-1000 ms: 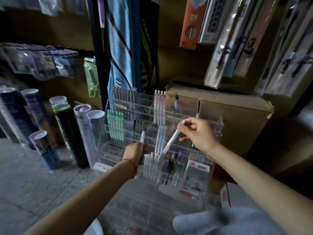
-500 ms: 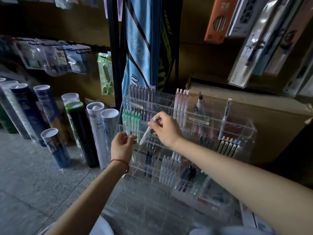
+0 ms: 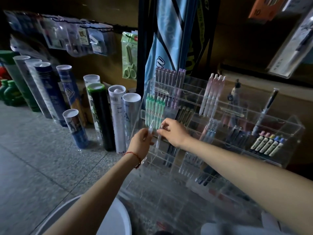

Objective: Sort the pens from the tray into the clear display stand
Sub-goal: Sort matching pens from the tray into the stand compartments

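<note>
floor [image 3: 37,167]: grey speckled tiles with slanting seams.
tubes [image 3: 117,121]: a cluster standing upright along the floor's far edge by the wall, with one short tube in front.
stand [image 3: 288,128]: clear and tiered, just right of the tubes; its base is blurred.
bottles [image 3: 10,94]: green, at the far left edge.

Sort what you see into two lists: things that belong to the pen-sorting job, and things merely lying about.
Belongs to the job:
left hand
left hand's pen
right hand
right hand's pen
clear display stand
green pens slotted in it

Lying about:
upright tubes
packaged scissors
blue bag
</note>
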Available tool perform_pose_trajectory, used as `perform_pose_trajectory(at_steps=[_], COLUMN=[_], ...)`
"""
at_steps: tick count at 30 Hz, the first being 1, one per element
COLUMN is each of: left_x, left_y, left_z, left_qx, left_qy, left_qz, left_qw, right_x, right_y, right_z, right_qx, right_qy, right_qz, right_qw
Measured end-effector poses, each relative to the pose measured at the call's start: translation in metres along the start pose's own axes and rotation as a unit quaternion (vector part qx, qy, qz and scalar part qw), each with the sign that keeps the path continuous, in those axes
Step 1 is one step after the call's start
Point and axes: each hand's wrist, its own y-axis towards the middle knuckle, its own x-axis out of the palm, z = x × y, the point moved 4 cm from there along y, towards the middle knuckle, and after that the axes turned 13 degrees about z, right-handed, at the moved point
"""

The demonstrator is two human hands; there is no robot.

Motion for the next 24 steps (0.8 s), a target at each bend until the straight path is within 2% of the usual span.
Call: perform_pose_trajectory(at_steps=[4, 8, 13, 17, 24], left_x=[-0.014, -0.018, -0.016, -0.020, -0.020], left_y=[0.005, 0.008, 0.010, 0.010, 0.006], left_z=[-0.005, -0.013, -0.014, -0.015, -0.019], left_qx=[0.014, 0.018, 0.003, -0.016, -0.017], left_qy=[0.024, 0.055, 0.034, 0.014, 0.022], left_qz=[0.034, 0.015, 0.024, 0.031, 0.027], left_qw=[0.999, 0.998, 0.999, 0.999, 0.999], right_x=[-0.009, -0.018, 0.011, 0.022, 0.035], right_y=[0.008, 0.011, 0.004, 0.003, 0.005], right_z=[-0.016, -0.032, -0.006, 0.004, 0.013], right_qx=[-0.048, -0.110, -0.052, -0.028, -0.016], right_qy=[0.019, 0.032, -0.006, -0.013, -0.117], right_qz=[0.099, 0.182, 0.063, 0.023, -0.030], right_qw=[0.994, 0.977, 0.997, 0.999, 0.993])
